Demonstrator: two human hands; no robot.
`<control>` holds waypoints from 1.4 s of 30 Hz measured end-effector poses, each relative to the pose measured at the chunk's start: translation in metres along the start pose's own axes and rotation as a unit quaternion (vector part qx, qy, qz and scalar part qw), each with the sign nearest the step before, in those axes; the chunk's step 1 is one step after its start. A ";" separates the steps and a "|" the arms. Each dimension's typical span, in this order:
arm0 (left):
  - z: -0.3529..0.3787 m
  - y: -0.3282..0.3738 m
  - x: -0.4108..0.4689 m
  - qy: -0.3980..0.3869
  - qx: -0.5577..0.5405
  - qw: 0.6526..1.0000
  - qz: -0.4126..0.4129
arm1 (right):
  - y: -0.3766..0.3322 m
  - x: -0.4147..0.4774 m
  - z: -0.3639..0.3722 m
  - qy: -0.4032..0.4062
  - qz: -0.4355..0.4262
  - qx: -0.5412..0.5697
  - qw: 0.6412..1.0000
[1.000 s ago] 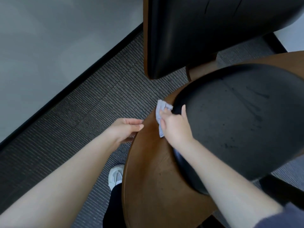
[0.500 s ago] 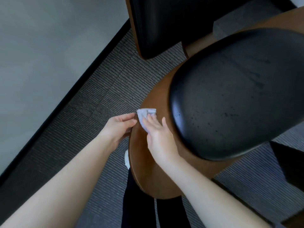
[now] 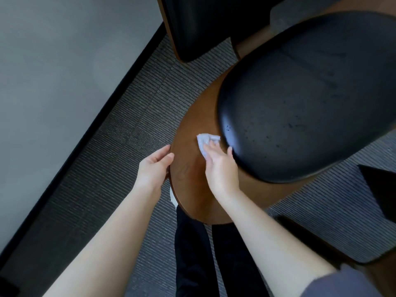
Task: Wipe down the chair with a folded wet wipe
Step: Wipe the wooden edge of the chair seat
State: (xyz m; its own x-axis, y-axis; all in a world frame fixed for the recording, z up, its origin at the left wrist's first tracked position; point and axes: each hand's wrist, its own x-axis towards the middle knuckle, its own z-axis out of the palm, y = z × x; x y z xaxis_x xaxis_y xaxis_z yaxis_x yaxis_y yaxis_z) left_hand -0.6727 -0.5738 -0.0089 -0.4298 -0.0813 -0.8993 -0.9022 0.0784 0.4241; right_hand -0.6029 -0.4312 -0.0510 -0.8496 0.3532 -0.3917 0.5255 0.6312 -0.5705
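Dark trouser legs (image 3: 192, 254) stand nearest, straight below the camera, with a grey sleeve (image 3: 347, 284) at the lower right corner. Both bare forearms reach forward from there. A sliver of white shoe (image 3: 173, 197) shows under the chair's near rim.

Left hand (image 3: 153, 168): at the left rim of the chair (image 3: 188, 185). Thumb lies along the brown wooden edge and the fingers (image 3: 164, 150) curl at and under it, grasping the rim.

Right hand (image 3: 221, 168): palm down on the wood. Fingers (image 3: 212, 146) are extended and fairly flat, pressing the wet wipe (image 3: 203, 141) against the surface rather than clutching it.

Wet wipe: small, pale, folded and crumpled. It lies on the wooden shell just beside the near-left edge of the black cushion (image 3: 300, 103), partly covered by the fingertips, with its far and left corners showing.

Cushion: dark, rounded, speckled with small marks. It fills the right half of the view.

Beyond: grey ribbed carpet (image 3: 107, 168) runs under and around the chair. A second chair (image 3: 192, 28), black with a brown edge, stands at the top. A black baseboard (image 3: 85, 136) runs diagonally, with a plain grey wall (image 3: 53, 71) behind it on the left.
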 end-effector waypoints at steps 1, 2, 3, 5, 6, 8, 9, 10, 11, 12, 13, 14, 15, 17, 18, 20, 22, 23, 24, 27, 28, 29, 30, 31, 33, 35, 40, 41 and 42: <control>0.000 -0.003 -0.002 0.005 0.003 1.000 0.004 | -0.010 0.001 0.002 -0.002 -0.015 0.005 1.000; 0.000 -0.005 -0.005 0.006 0.006 1.000 0.008 | -0.021 -0.007 0.004 -0.006 -0.044 0.008 0.999; -0.001 -0.007 -0.007 0.005 0.012 1.000 0.011 | -0.028 -0.021 0.003 -0.011 -0.079 0.017 0.997; -0.001 -0.010 -0.012 0.006 0.018 1.000 0.013 | -0.024 -0.057 -0.006 -0.020 -0.113 0.043 0.992; -0.001 -0.011 -0.014 0.008 0.018 1.000 0.016 | -0.014 -0.068 -0.011 -0.017 -0.107 0.044 0.993; 0.000 -0.013 -0.021 0.016 0.025 0.999 0.027 | 0.009 -0.064 -0.017 -0.013 -0.063 0.024 0.998; 0.001 -0.014 -0.025 0.019 0.035 0.999 0.035 | 0.015 -0.053 -0.016 -0.012 -0.042 0.015 0.999; 0.001 -0.015 -0.027 0.019 0.045 0.998 0.042 | 0.016 -0.039 -0.013 -0.013 -0.033 0.012 0.999; 0.002 -0.015 -0.030 0.019 0.054 0.997 0.047 | 0.010 -0.030 -0.009 -0.017 -0.034 0.019 0.999; 0.002 -0.015 -0.032 0.021 0.059 0.997 0.052 | -0.001 -0.028 -0.005 -0.021 -0.050 0.026 0.998; 0.003 -0.015 -0.033 0.025 0.064 0.996 0.054 | -0.012 -0.034 -0.002 -0.024 -0.072 0.032 0.997; 0.004 -0.014 -0.034 0.031 0.068 0.996 0.055 | -0.018 -0.046 0.000 -0.021 -0.094 0.039 0.995; 0.005 -0.013 -0.034 0.037 0.073 0.995 0.055 | -0.017 -0.063 -0.001 -0.015 -0.110 0.048 0.993; 0.008 -0.012 -0.034 0.045 0.081 0.994 0.056 | 0.005 -0.089 -0.010 -0.005 -0.099 0.045 0.994; 0.008 -0.012 -0.034 0.045 0.088 0.994 0.055 | 0.021 -0.094 -0.016 0.003 -0.071 0.032 0.997; 0.008 -0.011 -0.033 0.045 0.103 0.992 0.051 | 0.048 -0.085 -0.020 0.024 -0.002 0.012 1.000; 0.007 -0.010 -0.032 0.051 0.113 0.991 0.047 | 0.049 -0.063 -0.018 0.031 0.025 0.016 0.999; 0.006 -0.010 -0.031 0.054 0.116 0.991 0.046 | 0.040 -0.055 -0.015 0.026 0.006 0.022 0.999; 0.006 -0.011 -0.030 0.056 0.120 0.990 0.046 | 0.030 -0.052 -0.012 0.021 -0.025 0.027 0.999; 0.007 -0.009 -0.031 0.058 0.136 0.988 0.049 | 0.020 -0.070 -0.013 0.001 -0.076 0.036 0.996; 0.008 -0.008 -0.032 0.059 0.139 0.987 0.050 | 0.024 -0.080 -0.017 -0.001 -0.073 0.035 0.997; 0.009 -0.007 -0.033 0.061 0.142 0.987 0.050 | 0.032 -0.090 -0.021 0.004 -0.062 0.030 0.998; 0.010 -0.006 -0.034 0.063 0.145 0.986 0.049 | 0.043 -0.099 -0.026 0.012 -0.047 0.019 0.999; 0.012 -0.005 -0.036 0.065 0.150 0.985 0.048 | 0.055 -0.106 -0.030 0.024 -0.030 0.008 0.999; 0.013 -0.002 -0.038 0.066 0.163 0.983 0.045 | 0.077 -0.111 -0.038 0.035 0.019 -0.010 0.999; 0.013 0.001 -0.039 0.063 0.174 0.982 0.042 | 0.096 -0.109 -0.045 0.045 0.074 -0.023 0.996; 0.010 0.010 -0.033 0.042 0.237 0.970 0.033 | 0.108 -0.101 -0.049 0.082 0.054 -0.079 0.992; 0.010 0.012 -0.032 0.040 0.251 0.967 0.034 | 0.104 -0.098 -0.045 0.081 0.027 -0.083 0.993; 0.009 0.014 -0.030 0.040 0.268 0.962 0.035 | 0.098 -0.093 -0.042 0.078 0.008 -0.084 0.993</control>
State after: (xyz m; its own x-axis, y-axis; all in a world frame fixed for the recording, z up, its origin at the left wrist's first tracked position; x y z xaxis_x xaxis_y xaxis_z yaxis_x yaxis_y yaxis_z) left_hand -0.6720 -0.5610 0.0226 -0.5101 -0.1309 -0.8501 -0.7317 0.5857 0.3488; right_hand -0.4739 -0.3734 -0.0406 -0.8444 0.4594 -0.2754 0.5356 0.7258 -0.4317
